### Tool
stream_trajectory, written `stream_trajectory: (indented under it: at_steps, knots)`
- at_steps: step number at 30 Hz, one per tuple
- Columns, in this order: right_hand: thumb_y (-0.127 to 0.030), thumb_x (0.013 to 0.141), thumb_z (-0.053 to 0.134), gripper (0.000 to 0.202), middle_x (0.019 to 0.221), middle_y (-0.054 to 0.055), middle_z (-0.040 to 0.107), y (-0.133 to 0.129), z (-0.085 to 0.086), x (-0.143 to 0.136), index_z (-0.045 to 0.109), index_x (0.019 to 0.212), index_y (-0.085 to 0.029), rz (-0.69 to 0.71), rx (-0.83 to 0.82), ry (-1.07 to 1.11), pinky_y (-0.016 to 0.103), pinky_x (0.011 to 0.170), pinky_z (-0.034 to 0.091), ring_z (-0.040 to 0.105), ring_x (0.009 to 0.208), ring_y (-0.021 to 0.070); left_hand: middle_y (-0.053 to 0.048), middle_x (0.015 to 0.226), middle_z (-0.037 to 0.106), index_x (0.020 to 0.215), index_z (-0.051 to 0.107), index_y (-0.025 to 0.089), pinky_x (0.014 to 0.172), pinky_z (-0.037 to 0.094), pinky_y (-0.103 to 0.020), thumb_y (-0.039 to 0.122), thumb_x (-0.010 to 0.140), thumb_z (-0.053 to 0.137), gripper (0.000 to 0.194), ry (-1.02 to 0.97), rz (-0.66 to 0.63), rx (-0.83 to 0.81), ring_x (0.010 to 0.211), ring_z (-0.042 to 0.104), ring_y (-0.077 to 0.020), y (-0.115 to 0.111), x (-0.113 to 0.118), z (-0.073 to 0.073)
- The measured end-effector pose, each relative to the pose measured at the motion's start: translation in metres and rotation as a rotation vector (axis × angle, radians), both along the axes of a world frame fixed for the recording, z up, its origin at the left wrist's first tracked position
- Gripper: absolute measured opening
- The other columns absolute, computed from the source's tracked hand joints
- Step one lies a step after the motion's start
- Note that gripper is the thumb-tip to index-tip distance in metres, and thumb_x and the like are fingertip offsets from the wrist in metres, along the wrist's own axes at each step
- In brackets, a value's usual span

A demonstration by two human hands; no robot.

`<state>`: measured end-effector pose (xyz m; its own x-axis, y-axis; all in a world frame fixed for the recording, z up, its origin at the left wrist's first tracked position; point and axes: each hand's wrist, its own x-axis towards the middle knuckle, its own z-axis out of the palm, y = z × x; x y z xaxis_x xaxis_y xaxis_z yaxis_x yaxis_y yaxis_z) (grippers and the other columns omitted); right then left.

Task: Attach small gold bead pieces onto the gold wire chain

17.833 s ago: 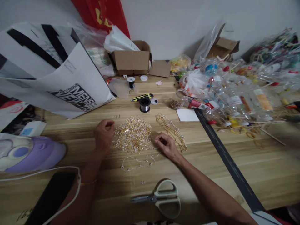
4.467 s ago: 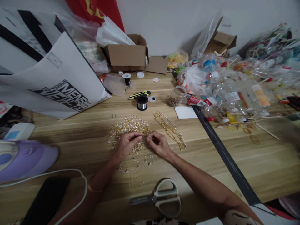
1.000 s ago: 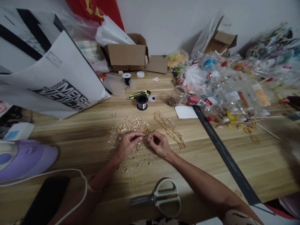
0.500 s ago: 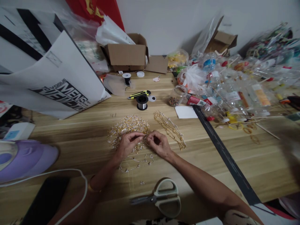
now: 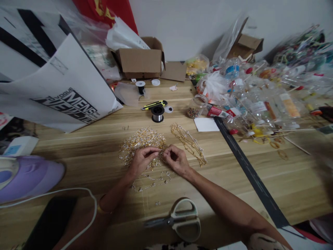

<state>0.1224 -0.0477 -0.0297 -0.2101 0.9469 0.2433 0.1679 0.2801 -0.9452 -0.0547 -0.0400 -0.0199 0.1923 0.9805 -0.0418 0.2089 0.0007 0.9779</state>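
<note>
Fingertips nearly meeting, both my hands pinch over the front right of a pile of gold and silver chains (image 5: 144,139). My left hand (image 5: 143,159) is closed at thumb and forefinger, my right hand (image 5: 177,159) likewise. A thin piece of chain (image 5: 161,152) seems to run between them; its details are too small to make out. Just below the hands lies a silver beaded chain (image 5: 153,184) with a ring at one end. Right of my right hand, several gold and silver chains (image 5: 188,144) lie stretched out side by side.
Scissors (image 5: 182,220) lie near the front edge. Behind the pile are a wire spool (image 5: 157,114), a yellow-black cutter (image 5: 154,105) and a jar of beads (image 5: 197,107). A black strip (image 5: 249,166) crosses the right side, beside heaped plastic bottles (image 5: 260,93). A paper bag (image 5: 65,86) stands left.
Almost nothing differs. My two hands stay pinched in the same spot, with only a very slight shift of the fingers.
</note>
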Motion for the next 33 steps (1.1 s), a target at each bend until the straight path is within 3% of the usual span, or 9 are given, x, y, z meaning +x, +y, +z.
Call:
stream_trajectory:
  at_steps: [11,20,33]
  knots:
    - [-0.027,0.082,0.058,0.013,0.062,-0.002,0.051,0.0006,-0.0004,0.0,0.055,0.073,-0.017,0.009,0.0,-0.024,0.022,0.051,0.036,0.045,0.055,0.0099,-0.007,0.086,0.073,0.092,0.071,0.014,0.071,0.052,-0.026,0.026,0.073,0.069,0.023,-0.077,-0.01,-0.054,0.077,0.066,-0.0175,-0.0019,0.0022,0.0057]
    - [-0.031,0.083,0.059,0.017,0.064,-0.001,0.052,0.0002,-0.0003,-0.0003,0.056,0.073,-0.017,0.019,-0.035,0.011,0.023,0.052,0.037,0.045,0.056,0.0105,-0.003,0.073,0.066,0.097,0.068,0.013,0.063,0.048,-0.022,0.024,0.072,0.069,0.027,-0.097,-0.063,-0.047,0.067,0.06,-0.0124,-0.0018,0.0028,0.0051]
    - [-0.036,0.084,0.06,0.019,0.069,0.002,0.056,0.002,0.0002,0.0001,0.063,0.08,-0.017,0.043,-0.023,0.004,0.025,0.057,0.04,0.049,0.062,0.0131,-0.001,0.072,0.065,0.106,0.063,0.013,0.066,0.048,-0.023,0.023,0.072,0.07,0.036,-0.095,-0.11,-0.058,0.068,0.06,-0.0129,-0.0017,0.0016,0.0057]
